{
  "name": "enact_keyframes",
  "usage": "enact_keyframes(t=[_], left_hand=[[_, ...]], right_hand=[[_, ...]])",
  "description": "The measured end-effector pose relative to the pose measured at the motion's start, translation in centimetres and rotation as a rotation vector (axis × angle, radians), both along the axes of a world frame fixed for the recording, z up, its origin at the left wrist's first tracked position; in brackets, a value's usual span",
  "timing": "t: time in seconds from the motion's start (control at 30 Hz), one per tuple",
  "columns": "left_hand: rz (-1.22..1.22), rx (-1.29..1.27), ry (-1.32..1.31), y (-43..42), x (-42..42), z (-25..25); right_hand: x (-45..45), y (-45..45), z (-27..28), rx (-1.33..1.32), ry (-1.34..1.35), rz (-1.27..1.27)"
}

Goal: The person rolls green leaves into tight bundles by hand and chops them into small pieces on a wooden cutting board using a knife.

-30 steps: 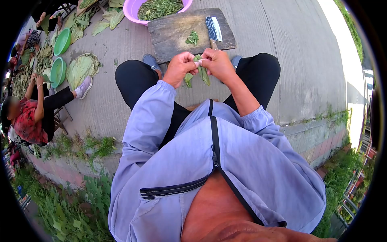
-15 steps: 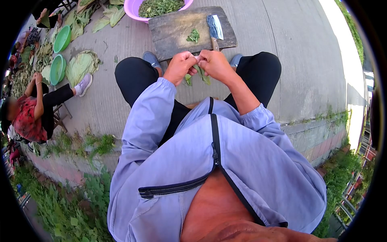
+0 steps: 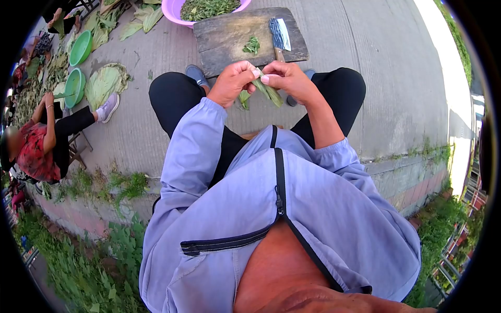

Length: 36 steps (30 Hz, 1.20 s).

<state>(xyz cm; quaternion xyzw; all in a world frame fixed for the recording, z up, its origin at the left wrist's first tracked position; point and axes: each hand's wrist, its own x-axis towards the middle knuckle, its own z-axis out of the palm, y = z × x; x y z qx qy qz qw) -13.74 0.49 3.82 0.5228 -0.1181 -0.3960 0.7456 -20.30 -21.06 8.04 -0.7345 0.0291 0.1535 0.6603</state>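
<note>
Between my knees, my left hand (image 3: 236, 83) and my right hand (image 3: 292, 82) come together just in front of the wooden chopping board (image 3: 224, 39). Both pinch a long, narrow green leaf (image 3: 272, 95), which looks folded or rolled and hangs down toward me. Another bit of green leaf (image 3: 243, 98) shows below my left fingers; whether it joins the first I cannot tell. A cleaver (image 3: 281, 35) lies on the board's right side, its handle toward me. A small heap of chopped leaf (image 3: 251, 45) rests left of the blade.
Beyond the board stands a pink-purple basin (image 3: 168, 14) of chopped greens. To the left are two green basins (image 3: 80, 48), a large flat leaf (image 3: 106, 86) on the concrete and a seated person in a red top (image 3: 39, 151). Weeds (image 3: 130, 185) grow along the edge behind.
My hands have opened out a little and the right fingers have shifted, so more of the leaf shows. At the left, the seated person now holds a green strip over the basin.
</note>
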Motion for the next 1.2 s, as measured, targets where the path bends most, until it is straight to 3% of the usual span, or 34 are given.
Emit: enact_keyframes(t=[0.07, 0.27, 0.67, 0.87, 1.07, 1.2], left_hand=[[0.015, -0.027, 0.007, 0.1, 0.0, 0.1], [0.043, -0.056, 0.014, 0.0, 0.0, -0.4], [0.079, 0.072, -0.008, -0.6, -0.3, -0.6], [0.062, 0.158, -0.092, -0.7, -0.3, -0.5], [0.114, 0.139, -0.081, -0.7, -0.1, -0.7], [0.170, 0.088, -0.049, -0.7, 0.0, -0.6]], right_hand=[[-0.3, 0.0, 1.1, 0.070, 0.107, 0.031], [-0.2, 0.1, -1.4, 0.092, 0.089, -0.008], [0.1, 0.9, -2.8, -0.247, -0.182, -0.105], [0.0, 0.9, -2.9, -0.371, -0.157, -0.089], [0.2, 1.0, -3.4, -0.208, -0.182, -0.078], [-0.1, 0.8, -2.2, -0.002, -0.011, -0.054]])
